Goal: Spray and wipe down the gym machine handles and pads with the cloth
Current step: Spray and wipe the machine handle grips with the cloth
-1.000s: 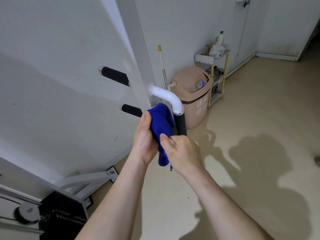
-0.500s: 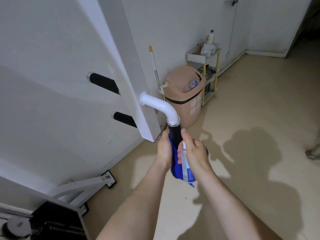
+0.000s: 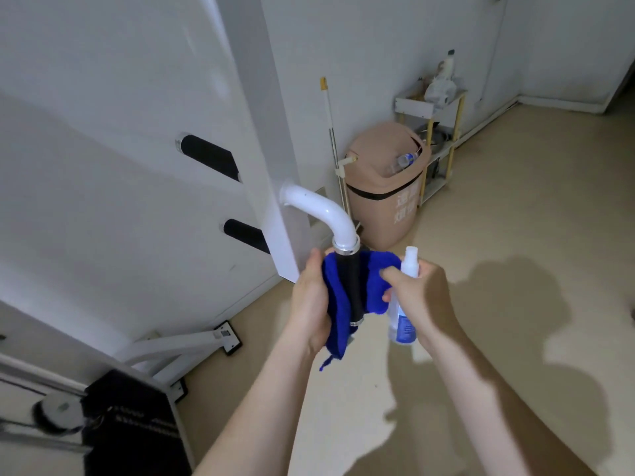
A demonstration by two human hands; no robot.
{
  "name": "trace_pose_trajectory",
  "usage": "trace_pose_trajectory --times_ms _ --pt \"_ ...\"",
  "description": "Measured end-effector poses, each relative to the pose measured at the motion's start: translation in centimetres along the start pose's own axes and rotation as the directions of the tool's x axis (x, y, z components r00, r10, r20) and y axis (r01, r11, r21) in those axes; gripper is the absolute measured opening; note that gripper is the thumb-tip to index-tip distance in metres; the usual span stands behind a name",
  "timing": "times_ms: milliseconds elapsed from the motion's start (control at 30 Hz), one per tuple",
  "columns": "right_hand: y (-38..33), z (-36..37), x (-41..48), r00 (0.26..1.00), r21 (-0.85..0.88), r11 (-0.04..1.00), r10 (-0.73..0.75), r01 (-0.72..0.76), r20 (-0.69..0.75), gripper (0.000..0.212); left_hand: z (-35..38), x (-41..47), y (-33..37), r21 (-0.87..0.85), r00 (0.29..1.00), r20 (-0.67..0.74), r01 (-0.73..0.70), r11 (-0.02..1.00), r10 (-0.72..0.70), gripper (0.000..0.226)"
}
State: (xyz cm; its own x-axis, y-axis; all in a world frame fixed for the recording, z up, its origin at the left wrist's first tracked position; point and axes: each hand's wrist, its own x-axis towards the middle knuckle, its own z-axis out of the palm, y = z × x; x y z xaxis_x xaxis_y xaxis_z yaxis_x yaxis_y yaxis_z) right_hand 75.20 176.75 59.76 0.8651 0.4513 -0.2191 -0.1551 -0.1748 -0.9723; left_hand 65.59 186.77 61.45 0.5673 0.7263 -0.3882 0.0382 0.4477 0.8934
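Hands wrap a blue cloth (image 3: 372,283) round a gym machine's black foam handle (image 3: 348,280).
The left hand (image 3: 311,300) clutches the cloth's left edge; the right hand (image 3: 422,293), gripping a clear spray bottle (image 3: 403,317), thumbs its right edge. Behind: mop pole (image 3: 331,132), tan plastic bin (image 3: 381,187), white shelf rack (image 3: 412,106).
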Motion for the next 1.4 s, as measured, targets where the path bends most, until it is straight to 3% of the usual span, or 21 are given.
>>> trace_pose_trajectory --times_ms 133,233,300,433,633,967,1200,1333,1400 --pt "-1.3 0.2 -3.2 0.996 0.237 0.971 -0.028 0.007 0.088 0.008 -1.1 -1.6 -1.2 0.011 0.994 0.044 -0.096 0.995 0.095 0.025" --pt "-2.2 0.6 -4.7 0.99 0.297 0.952 -0.108 0.076 0.094 0.01 -1.2 -2.4 -1.5 0.066 0.998 0.021 -0.061 0.996 0.06 0.021" --pt "-2.2 0.8 -4.7 0.98 0.262 0.954 -0.174 0.145 0.093 0.011 -1.1 -2.9 -1.4 0.068 0.999 0.007 -0.047 0.997 0.046 0.016" --pt "-1.7 1.7 -4.9 0.957 0.164 0.953 -0.273 0.256 0.096 0.024 -0.3 -2.9 1.0 -0.074 0.988 -0.049 -0.149 0.986 0.145 0.011" --pt "-1.1 2.4 -3.3 0.926 -0.004 0.928 -0.371 0.372 0.066 0.024 0.1 -2.2 1.1 0.007 0.96 -0.088 -0.265 0.964 0.265 0.012" --pt "2.4 2.6 0.9 0.982 -0.107 0.976 -0.185 0.188 0.04 0.028 1.7 2.5 -3.1 0.093 0.972 -0.103 -0.203 0.975 0.212 0.017" --pt "4.2 2.2 3.1 0.996 -0.32 0.945 -0.046 0.069 0.08 0.024 2.2 6.2 -5.6 0.236 0.988 -0.138 -0.04 0.971 0.074 0.011" --pt "4.6 2.2 2.9 0.997 -0.399 0.915 -0.029 0.056 0.073 0.032 1.1 7.0 -5.4 0.447 0.992 -0.126 0.082 0.891 -0.028 0.014" --pt "4.8 2.5 2.4 0.996 -0.438 0.898 -0.02 0.054 0.082 0.038 0.4 6.9 -4.9 0.626 0.997 -0.067 0.066 0.777 -0.031 0.013"
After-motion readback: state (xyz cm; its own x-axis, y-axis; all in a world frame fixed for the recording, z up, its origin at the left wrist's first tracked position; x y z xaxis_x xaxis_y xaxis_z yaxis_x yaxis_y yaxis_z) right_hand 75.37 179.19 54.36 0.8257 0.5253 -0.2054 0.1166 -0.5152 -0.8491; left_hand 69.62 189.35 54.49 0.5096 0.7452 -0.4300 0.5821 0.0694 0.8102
